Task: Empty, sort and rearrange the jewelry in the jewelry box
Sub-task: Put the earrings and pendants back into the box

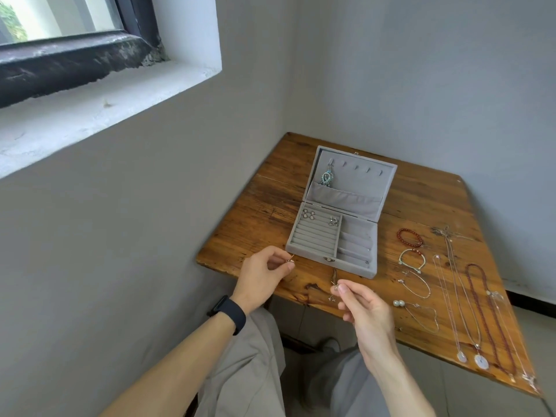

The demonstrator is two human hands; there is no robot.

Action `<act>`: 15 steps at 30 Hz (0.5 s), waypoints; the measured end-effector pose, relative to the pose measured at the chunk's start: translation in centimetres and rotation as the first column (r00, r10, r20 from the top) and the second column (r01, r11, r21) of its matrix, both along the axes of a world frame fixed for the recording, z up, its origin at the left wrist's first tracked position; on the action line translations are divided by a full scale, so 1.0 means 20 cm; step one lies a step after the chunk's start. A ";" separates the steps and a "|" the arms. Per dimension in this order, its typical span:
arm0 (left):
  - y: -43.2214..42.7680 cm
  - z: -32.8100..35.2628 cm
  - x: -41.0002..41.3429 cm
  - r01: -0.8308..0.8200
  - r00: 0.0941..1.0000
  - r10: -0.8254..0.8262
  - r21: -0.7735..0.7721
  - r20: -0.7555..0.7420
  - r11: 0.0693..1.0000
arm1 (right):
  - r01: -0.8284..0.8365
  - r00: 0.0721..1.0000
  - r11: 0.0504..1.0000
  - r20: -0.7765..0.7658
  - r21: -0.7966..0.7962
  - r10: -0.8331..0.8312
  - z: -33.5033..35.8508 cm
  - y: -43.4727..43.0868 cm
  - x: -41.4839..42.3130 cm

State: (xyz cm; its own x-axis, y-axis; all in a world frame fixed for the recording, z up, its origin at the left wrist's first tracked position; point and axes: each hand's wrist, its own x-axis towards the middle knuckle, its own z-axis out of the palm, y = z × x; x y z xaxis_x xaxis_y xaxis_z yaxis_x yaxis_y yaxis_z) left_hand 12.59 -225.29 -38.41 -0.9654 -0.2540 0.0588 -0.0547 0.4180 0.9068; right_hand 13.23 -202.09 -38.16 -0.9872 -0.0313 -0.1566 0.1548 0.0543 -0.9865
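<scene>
In the head view, the left hand (264,273) pinches a small hook earring (290,260) between thumb and forefinger, just in front of the box (355,267). The right hand (368,311) pinches a second small piece (335,286) at the tips of its fingers, and the other fingers are loosely curled. Both hands are over the near edge of the tabletop (270,206), so I think the main danger is a slip. A piece this small, held only by the fingertips, could fall past the edge to the lap or floor and be hard to find. The necklaces (487,314) lie close to the right edge with their pendants near the corner, and a sleeve or arm passing there could pull them off or tangle the thin chains. The box stands open at the middle of the tabletop. In it I count one turquoise earring (327,178) hanging in the lid (373,176), one group of pink earrings (308,214) and one silver pair (333,221) on the ring rolls; how many pink ones there are I cannot tell. Right of the box lie four bracelets (409,237) in a column. The necklaces seem to be four, but the chains overlap, so this is not certain. Some tiny studs (332,297) lie between the hands.
</scene>
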 end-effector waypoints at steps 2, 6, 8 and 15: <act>-0.02 0.02 -0.05 -0.029 0.999 0.030 0.056 -0.016 0.998 | 0.000 1.000 1.000 -0.016 0.014 0.000 0.01 0.00 -0.01; -0.11 0.03 -0.16 -0.163 0.986 0.160 0.119 0.034 0.979 | -0.009 0.997 0.996 -0.074 0.094 0.016 0.06 0.01 -0.10; -0.15 0.01 -0.20 -0.248 0.968 0.236 0.203 0.083 0.947 | -0.015 0.994 0.988 -0.101 0.151 0.031 0.10 0.02 -0.19; -0.15 -0.06 -0.24 -0.230 0.973 0.220 0.226 0.069 0.947 | -0.038 0.968 0.846 -0.190 0.531 0.163 0.21 -0.03 -0.57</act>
State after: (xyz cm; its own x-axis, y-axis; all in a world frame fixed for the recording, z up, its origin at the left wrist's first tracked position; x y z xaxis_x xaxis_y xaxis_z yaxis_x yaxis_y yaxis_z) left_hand 7.88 -228.29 -39.53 -0.8817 -0.4671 -0.0664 -0.1634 0.1702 0.9718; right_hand 1.75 -202.61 -33.91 -0.9932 -0.1083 0.0419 -0.0967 0.5716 -0.8148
